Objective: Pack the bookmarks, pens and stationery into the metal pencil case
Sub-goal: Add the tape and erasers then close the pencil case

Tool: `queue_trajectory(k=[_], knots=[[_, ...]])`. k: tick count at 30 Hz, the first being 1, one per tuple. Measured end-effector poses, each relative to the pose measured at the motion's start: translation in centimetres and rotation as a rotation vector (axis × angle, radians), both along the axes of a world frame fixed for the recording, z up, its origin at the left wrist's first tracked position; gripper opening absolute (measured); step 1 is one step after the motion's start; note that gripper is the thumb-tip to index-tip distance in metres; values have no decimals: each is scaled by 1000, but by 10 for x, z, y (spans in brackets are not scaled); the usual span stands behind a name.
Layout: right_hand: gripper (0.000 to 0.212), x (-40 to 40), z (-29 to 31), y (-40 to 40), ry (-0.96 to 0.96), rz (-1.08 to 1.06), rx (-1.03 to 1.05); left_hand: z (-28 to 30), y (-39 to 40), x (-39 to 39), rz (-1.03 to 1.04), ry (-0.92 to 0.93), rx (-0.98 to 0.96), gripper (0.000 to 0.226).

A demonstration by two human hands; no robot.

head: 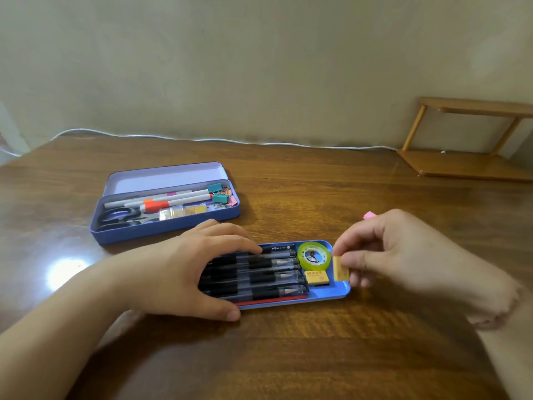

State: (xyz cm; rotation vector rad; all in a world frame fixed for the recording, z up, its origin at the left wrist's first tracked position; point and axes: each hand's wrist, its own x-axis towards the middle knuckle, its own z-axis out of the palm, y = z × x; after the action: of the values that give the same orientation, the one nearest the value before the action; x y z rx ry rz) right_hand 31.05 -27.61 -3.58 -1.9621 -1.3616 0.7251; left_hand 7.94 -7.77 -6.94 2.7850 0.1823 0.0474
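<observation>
A blue metal tray (331, 293) lies on the table in front of me. It holds several black pens (274, 277), a red pencil (274, 300), a green tape roll (314, 256) and a yellow eraser (316, 277). My left hand (184, 272) rests flat over the pens' left ends. At the tray's right end my right hand (403, 249) pinches a second yellow eraser (340, 271) on its edge. Behind, the open purple metal pencil case (121, 232) holds scissors, white pens, binder clips and yellow sticky tabs.
A small pink object (369, 215) peeks out behind my right hand. A wooden shelf stand (467, 166) sits at the back right against the wall. A white cable (230, 140) runs along the table's far edge.
</observation>
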Motion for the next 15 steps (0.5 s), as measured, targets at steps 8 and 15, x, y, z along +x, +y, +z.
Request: queue_trajectory(k=[8, 15], knots=[[6, -3, -7, 6, -435, 74, -154, 1, -1, 0, -14, -10, -7, 77], [20, 35, -8, 8, -457, -193, 88, -2, 0, 0, -16, -19, 6, 79]])
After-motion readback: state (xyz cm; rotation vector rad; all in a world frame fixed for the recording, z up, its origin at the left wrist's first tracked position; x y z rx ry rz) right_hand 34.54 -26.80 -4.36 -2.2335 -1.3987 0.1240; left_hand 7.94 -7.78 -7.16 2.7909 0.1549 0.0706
